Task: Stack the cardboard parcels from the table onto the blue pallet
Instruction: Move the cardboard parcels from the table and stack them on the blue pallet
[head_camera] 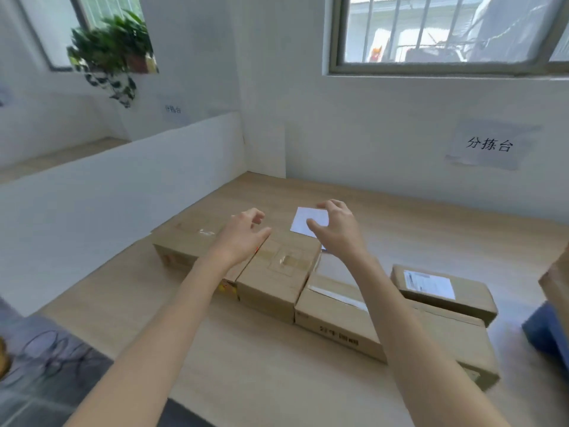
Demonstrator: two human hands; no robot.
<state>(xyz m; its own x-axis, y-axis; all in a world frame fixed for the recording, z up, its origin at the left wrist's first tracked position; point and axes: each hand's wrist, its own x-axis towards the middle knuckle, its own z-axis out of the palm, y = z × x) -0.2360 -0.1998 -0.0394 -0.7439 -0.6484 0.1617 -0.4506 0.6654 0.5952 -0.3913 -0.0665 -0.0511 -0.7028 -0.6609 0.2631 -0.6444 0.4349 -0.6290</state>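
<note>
you're hovering your left hand (243,232) and right hand (335,226), both spread and empty, over the middle parcel (277,272) on the table (246,365); it's lying directly beneath, long axis pointing away from you.

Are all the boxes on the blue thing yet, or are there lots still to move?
Lots still to move. At least four cardboard parcels lie on the wooden table. Right now the left hand and right hand hover open above the middle one, holding nothing. Only a corner of the blue pallet shows at the right edge, with what may be a box above it, so little looks done.
</note>
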